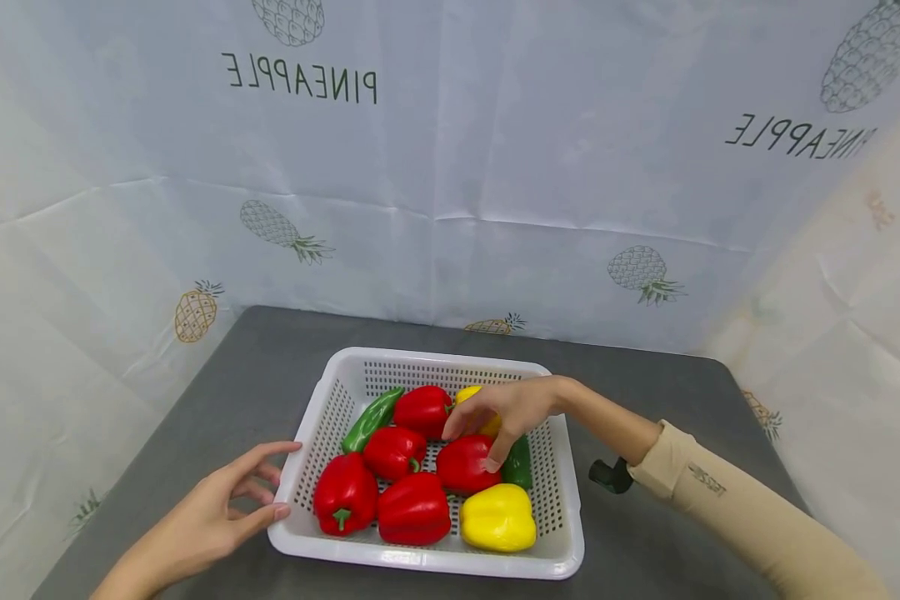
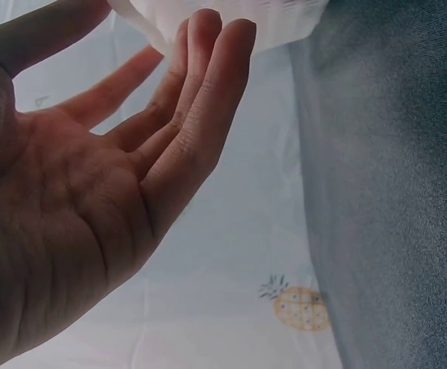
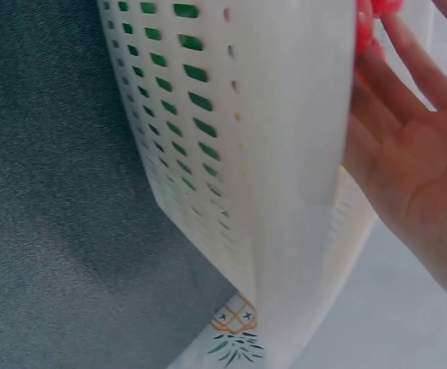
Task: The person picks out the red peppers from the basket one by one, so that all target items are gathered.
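A white plastic basket [image 1: 450, 570] holds several red and yellow bell peppers and green peppers. My right hand [image 1: 506, 408] reaches in from the right, thumb and curved fingers around a red bell pepper [image 1: 465, 467]. In the right wrist view the same hand [image 3: 423, 154] is partly hidden by the basket wall [image 3: 300, 154], its fingertips against red. My left hand [image 1: 210, 512] touches the basket's left rim with thumb and forefinger, the fingers loosely extended. The left wrist view shows that hand [image 2: 92, 184] beside the basket [image 2: 277, 19], palm facing the camera.
Another yellow bell pepper [image 1: 498, 518] lies at the basket's front right, two red ones [image 1: 414, 510] [image 1: 345, 492] at its front left. A long green pepper [image 1: 372, 419] lies at the back left. The basket stands on a grey table [image 1: 285, 367], with pineapple-print cloth [image 1: 450, 150] behind it.
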The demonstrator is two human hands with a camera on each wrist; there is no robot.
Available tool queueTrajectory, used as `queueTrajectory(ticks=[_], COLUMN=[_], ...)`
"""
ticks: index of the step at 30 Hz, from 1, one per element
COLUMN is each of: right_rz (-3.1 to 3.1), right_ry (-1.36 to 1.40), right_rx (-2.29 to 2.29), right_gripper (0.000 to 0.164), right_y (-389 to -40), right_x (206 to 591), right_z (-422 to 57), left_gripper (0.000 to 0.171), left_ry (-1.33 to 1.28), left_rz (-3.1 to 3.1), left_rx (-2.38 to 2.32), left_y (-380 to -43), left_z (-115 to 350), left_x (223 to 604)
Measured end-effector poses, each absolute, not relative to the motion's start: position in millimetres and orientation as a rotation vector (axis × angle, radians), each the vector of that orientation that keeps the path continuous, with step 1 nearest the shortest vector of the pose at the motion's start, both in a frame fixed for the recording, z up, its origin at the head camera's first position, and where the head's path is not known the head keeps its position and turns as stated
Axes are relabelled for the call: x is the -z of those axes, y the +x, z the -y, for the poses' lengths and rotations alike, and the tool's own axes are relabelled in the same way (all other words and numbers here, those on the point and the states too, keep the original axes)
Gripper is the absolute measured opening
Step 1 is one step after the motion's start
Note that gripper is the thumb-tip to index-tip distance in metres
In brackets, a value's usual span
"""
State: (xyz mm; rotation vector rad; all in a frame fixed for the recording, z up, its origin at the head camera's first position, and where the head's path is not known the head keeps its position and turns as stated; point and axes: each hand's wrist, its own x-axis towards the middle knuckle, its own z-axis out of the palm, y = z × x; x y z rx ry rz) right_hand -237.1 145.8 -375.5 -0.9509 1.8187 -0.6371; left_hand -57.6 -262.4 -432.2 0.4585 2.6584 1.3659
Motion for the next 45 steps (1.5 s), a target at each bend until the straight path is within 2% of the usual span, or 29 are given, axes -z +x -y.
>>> queueTrajectory(ticks=[23, 45], right_rz=[-1.807, -1.767], right_ry=[-0.984, -0.997], right_rx=[0.454, 0.529], right_gripper=[0.074, 0.06], right_y=[-240, -231], right_x=[379, 376], right_z=[-135, -121], left_gripper=[0.069, 0.071], left_ry=[0.306, 0.217], left_rz=[-2.573, -2.572], left_rx=[-1.459, -1.484], left_y=[-50, -49], left_z=[257, 255], left_x=[437, 440])
